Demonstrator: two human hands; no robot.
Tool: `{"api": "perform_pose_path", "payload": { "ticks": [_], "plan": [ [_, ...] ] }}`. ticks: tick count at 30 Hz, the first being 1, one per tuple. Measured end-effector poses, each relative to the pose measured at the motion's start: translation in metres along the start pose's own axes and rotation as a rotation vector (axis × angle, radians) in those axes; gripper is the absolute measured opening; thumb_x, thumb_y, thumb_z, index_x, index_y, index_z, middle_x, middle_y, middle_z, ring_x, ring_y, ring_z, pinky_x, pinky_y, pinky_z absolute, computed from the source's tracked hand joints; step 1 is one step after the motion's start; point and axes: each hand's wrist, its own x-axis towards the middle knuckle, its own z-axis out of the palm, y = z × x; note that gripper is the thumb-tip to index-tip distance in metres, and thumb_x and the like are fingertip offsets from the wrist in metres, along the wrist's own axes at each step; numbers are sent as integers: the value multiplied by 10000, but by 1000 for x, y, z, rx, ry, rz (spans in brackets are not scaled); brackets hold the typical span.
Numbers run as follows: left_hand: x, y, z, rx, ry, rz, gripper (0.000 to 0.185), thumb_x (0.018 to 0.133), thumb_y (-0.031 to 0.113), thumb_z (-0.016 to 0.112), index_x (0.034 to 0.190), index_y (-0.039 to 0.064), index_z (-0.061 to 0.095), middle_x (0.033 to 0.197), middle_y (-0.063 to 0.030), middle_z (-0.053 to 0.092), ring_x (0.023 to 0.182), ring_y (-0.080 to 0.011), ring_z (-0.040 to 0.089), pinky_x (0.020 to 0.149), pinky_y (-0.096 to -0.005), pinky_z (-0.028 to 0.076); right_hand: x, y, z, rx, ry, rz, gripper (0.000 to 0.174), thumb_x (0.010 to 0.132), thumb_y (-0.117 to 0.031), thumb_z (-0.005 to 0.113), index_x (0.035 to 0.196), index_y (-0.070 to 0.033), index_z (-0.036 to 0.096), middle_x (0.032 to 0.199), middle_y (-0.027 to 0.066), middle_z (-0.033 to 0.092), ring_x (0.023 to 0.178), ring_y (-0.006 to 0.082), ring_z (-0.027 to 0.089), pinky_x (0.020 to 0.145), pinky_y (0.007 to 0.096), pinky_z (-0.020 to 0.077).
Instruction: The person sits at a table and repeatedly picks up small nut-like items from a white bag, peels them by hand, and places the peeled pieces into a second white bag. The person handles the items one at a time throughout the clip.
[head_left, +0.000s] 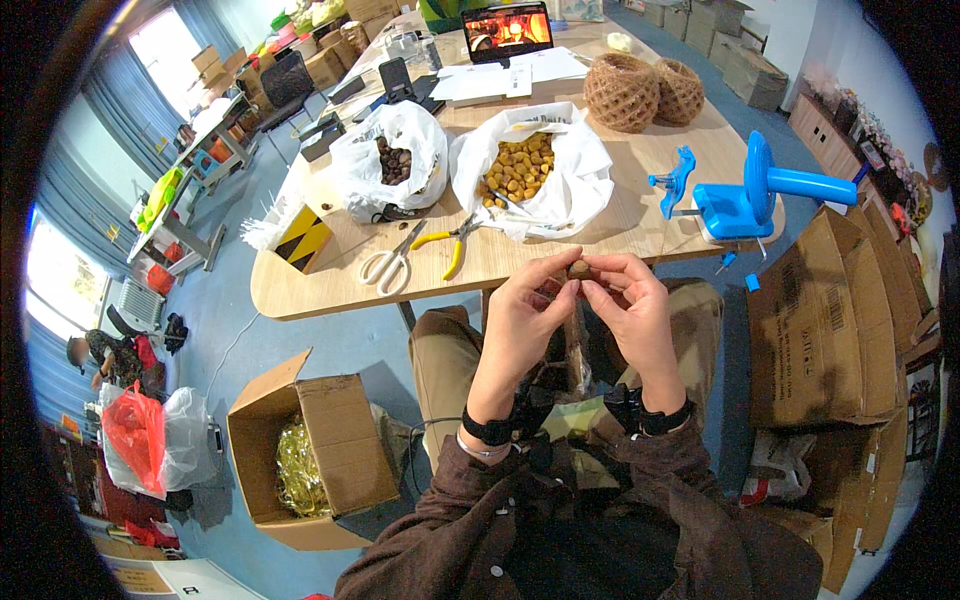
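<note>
Both hands meet just off the table's front edge, around one small brown piece (578, 269). My left hand (531, 300) pinches it from the left with thumb and fingers. From the right, the fingertips of my right hand (630, 304) grip the same piece. What it is made of is hard to tell. On the table, a white plastic bag (589, 169) lies open around many amber-brown pieces (521, 165). To its left, another white plastic bag (352, 172) holds dark brown pieces (394, 161).
Near the table's (315, 289) front edge lie scissors (390, 270) and yellow-handled pliers (450, 244). A blue hand-cranked yarn winder (724, 206) is at the right edge, balls of brown twine (621, 91) behind. Cardboard boxes (345, 442) (817, 322) flank my legs. A person (112, 356) is far left.
</note>
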Motion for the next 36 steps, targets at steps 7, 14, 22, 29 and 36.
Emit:
{"api": "perform_pose_path", "payload": {
  "ticks": [7,14,22,29,36],
  "plan": [
    [-2,3,-7,40,-63,-6,391,919,-31,644,1297,65,654,1053,0,682,847,-26,589,679,-172,477,-1,-1,-2,28,-17,27,251,906,22,678,1141,25,591,1089,90,683,988,114,644,872,253,525],
    [-4,5,-7,17,-64,14,377,877,-21,680,1247,50,673,1015,-60,708,867,-91,656,776,-243,541,-4,-8,-7,-4,-34,36,245,895,-12,707,1120,10,612,1022,66,702,907,84,650,810,232,528],
    [-6,6,-5,55,-60,59,339,850,-26,691,1183,31,693,1002,-70,709,868,-104,669,785,-252,548,-5,-9,-10,-54,-8,45,239,859,-7,746,1070,4,634,990,54,697,882,70,640,789,230,531],
    [-5,4,-4,36,-59,68,321,838,-26,693,1155,25,699,1003,-72,713,862,-101,669,771,-248,544,-7,-12,-9,-75,10,28,232,833,15,755,1036,13,642,966,57,701,862,79,652,782,232,538],
    [-4,-2,1,8,-25,92,325,843,-29,689,1164,24,694,1009,-82,710,869,-109,675,775,-252,546,-6,-9,-5,-101,35,-29,223,838,23,745,1035,16,641,972,69,707,871,90,664,797,246,548]
  ]
}}
